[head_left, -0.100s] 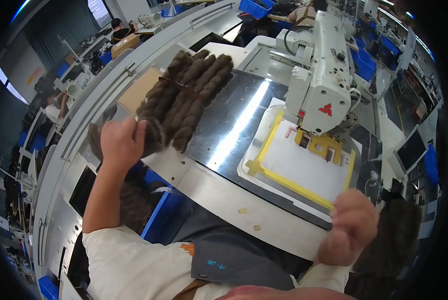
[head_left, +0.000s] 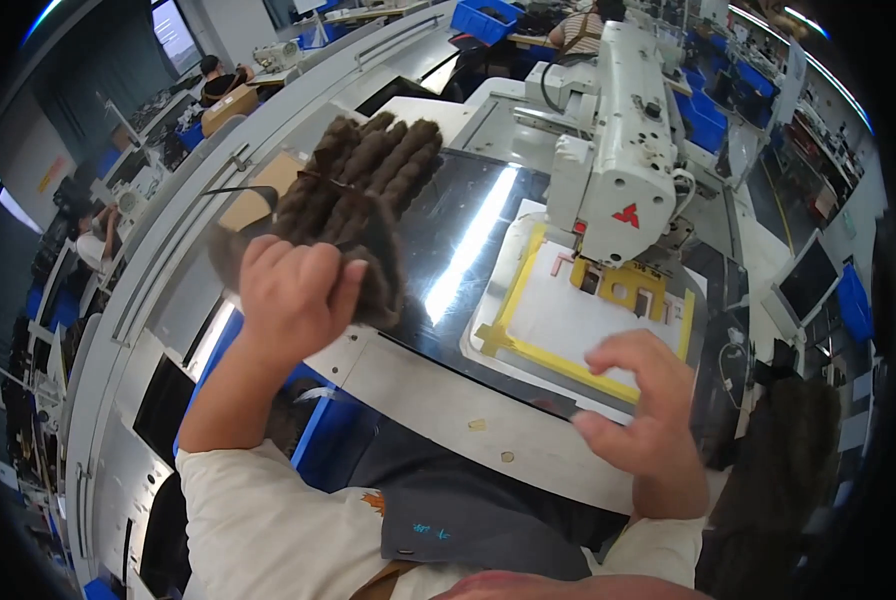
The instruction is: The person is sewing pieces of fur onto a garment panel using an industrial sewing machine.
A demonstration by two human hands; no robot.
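One furry brown piece [head_left: 383, 270] in my left hand [head_left: 293, 295]

My left fingers were curled, with the thumb pressed in against them, gripping the piece in front of a bundle of ropy brown furry lengths [head_left: 368, 170], at the left of the dark, shiny bed plate [head_left: 468, 185] of a white sewing machine [head_left: 618, 190]. The piece was blurred, so I could not tell its full shape. I judged it light, soft and limp, likely to sag wherever it had no support. The fluffy surface would probably slip from a loose pinch but take squeezing without harm, so an edge hold, thumb on one face and fingers on the other, seemed surest.

My right hand [head_left: 653, 400] was spread, thumb well away from the fingers and nothing between them, over the near edge of a yellow-bordered white template [head_left: 568, 325]. Whether it touched, I could not tell.

Below the tabletop [head_left: 448, 400], by my left forearm, was a blue bin [head_left: 338, 435]. Something dark and a pale strip showed in it, too obscured to name. Farther off were a smaller blue bin [head_left: 486, 14] and, beside a co-worker [head_left: 215, 86], a cardboard box [head_left: 230, 110]; I could not make out what either held.
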